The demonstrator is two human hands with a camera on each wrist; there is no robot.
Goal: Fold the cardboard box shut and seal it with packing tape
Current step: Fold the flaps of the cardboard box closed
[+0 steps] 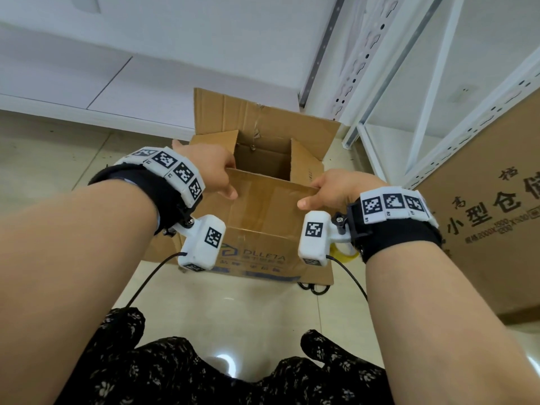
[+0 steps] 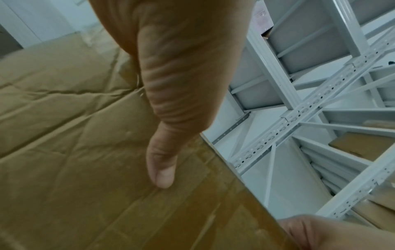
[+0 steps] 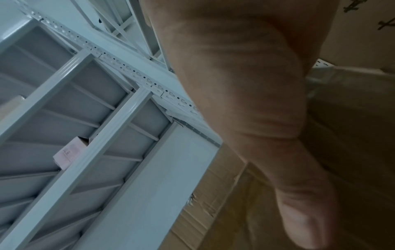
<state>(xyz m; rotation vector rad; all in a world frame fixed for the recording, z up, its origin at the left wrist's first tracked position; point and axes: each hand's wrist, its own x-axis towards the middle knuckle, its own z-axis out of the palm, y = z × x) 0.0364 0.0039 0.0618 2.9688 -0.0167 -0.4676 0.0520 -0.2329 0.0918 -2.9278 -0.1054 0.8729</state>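
- Cardboard near flap (image 1: 263, 197), held at both top corners: our left hand (image 1: 210, 168) pinches the left corner, thumb (image 2: 162, 170) flat on the outer face, fingers curled over the edge.
- Our right hand (image 1: 336, 188) grips the right corner likewise, thumb (image 3: 307, 211) pressed on the outer face; both hands are closed on the flap, neither is free.
- Box (image 1: 260, 247) stands on the floor (image 1: 233, 305) in front of our knees, mouth open; side flaps and far flap (image 1: 263, 118) stand up.
- We judge the board light, stiff across its face, and weak at the creased hinge; its creases suggest reuse. Corners give the best leverage for folding flat.
- Glossy old tape on the flap may be slippery under the thumbs.
- Tape roll (image 1: 344, 249) lies just right of the box, partly hidden by our wrist.
- White shelving (image 1: 438, 112) and a printed carton (image 1: 482, 217) stand to the right.
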